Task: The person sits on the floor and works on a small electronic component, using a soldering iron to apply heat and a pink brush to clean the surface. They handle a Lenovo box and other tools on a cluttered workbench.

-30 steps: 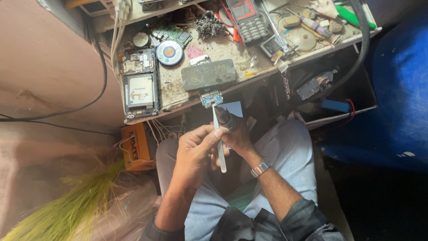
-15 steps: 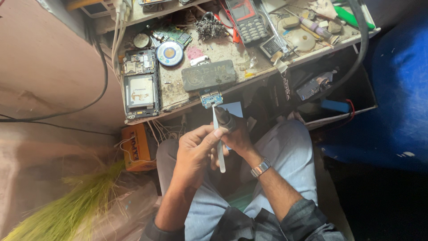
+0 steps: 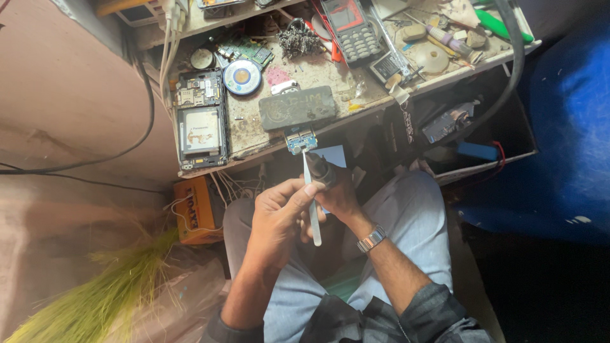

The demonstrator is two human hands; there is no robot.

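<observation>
Left hand (image 3: 276,213): closed around slim pale metal tweezers (image 3: 311,203), tips at a small blue circuit board (image 3: 300,142) held just off the front edge of the cluttered wooden workbench (image 3: 254,130). Right hand (image 3: 340,194), wearing a metal wristwatch (image 3: 371,239): gripping a dark-handled soldering tool (image 3: 321,170) beside the tweezers. On the bench near the front edge: a dark rectangular block (image 3: 297,108); at its left end, an opened phone body (image 3: 200,121).

A cramped phone-repair workshop: opened handset (image 3: 201,127), loose circuit boards (image 3: 244,51), keypad phone (image 3: 351,30) and solder scraps crowd the grimy tabletop (image 3: 330,76).
</observation>
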